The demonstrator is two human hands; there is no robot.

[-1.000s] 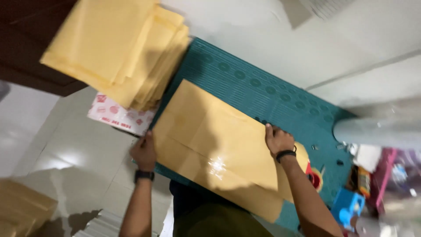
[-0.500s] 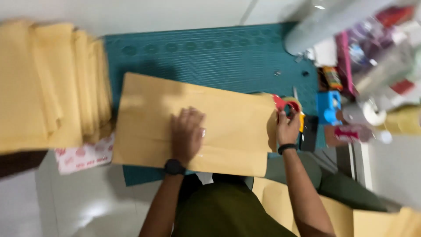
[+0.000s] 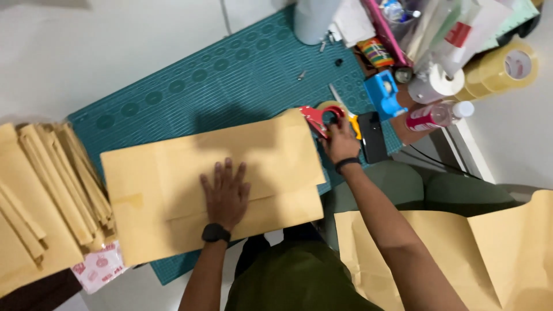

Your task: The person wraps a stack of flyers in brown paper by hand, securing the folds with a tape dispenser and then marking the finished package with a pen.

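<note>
A folded sheet of brown kraft paper point(image 3: 173, 173) lies on a teal cutting mat point(image 3: 219, 86). My left hand point(image 3: 226, 193) presses flat on the middle of the paper, fingers spread. My right hand point(image 3: 340, 141) reaches past the paper's right edge and grips a red tape dispenser point(image 3: 320, 117) holding a roll of tape. Both wrists wear black bands.
A stack of folded brown paper point(image 3: 40, 196) lies at the left. More brown sheets point(image 3: 489, 253) lie at the lower right. Scissors point(image 3: 341, 102), a blue dispenser point(image 3: 385, 95), a white roll point(image 3: 438, 83), a pink bottle point(image 3: 438, 115) and tape rolls point(image 3: 507, 66) crowd the right.
The camera view has swung round. My left hand has stayed flat on the paper. My right hand has left the paper's edge and closed on the red tape dispenser.
</note>
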